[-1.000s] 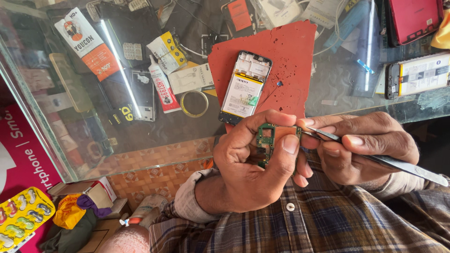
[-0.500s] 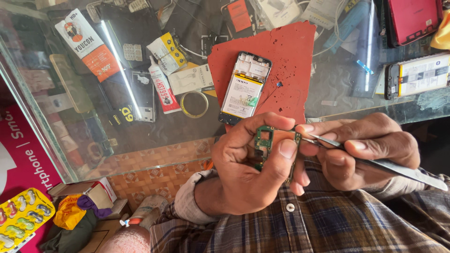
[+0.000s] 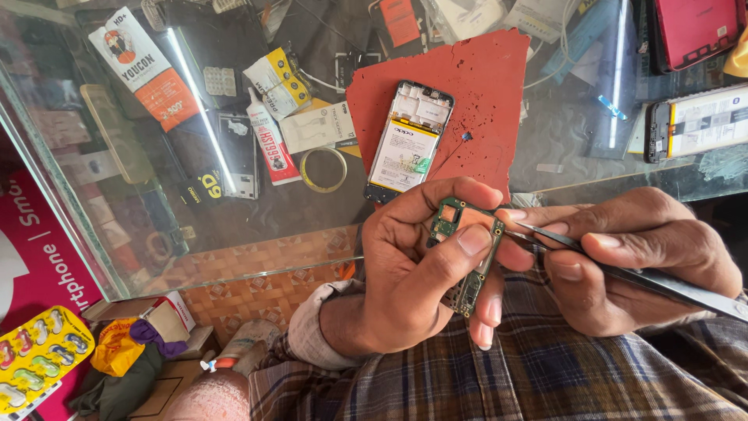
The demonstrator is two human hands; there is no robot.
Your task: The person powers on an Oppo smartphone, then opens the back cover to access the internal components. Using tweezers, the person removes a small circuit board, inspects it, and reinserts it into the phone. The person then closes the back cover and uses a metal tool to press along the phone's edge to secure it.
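Green circuit board (image 3: 467, 257) sits upright in the left hand (image 3: 413, 273), pinched between thumb and fingers, near the counter's (image 3: 312, 218) near edge. The right hand (image 3: 623, 261) grips tweezers (image 3: 623, 269), tips touching the board's right edge. Farther off, an opened phone (image 3: 409, 140) lies on a red mat (image 3: 475, 101).

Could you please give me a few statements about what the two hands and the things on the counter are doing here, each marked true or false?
1. The left hand holds a green circuit board. True.
2. The right hand holds a screwdriver. False: it holds metal tweezers.
3. The opened phone lies on a red mat. True.
4. The tweezers' tip is at the board's lower end. False: it meets the upper right edge.
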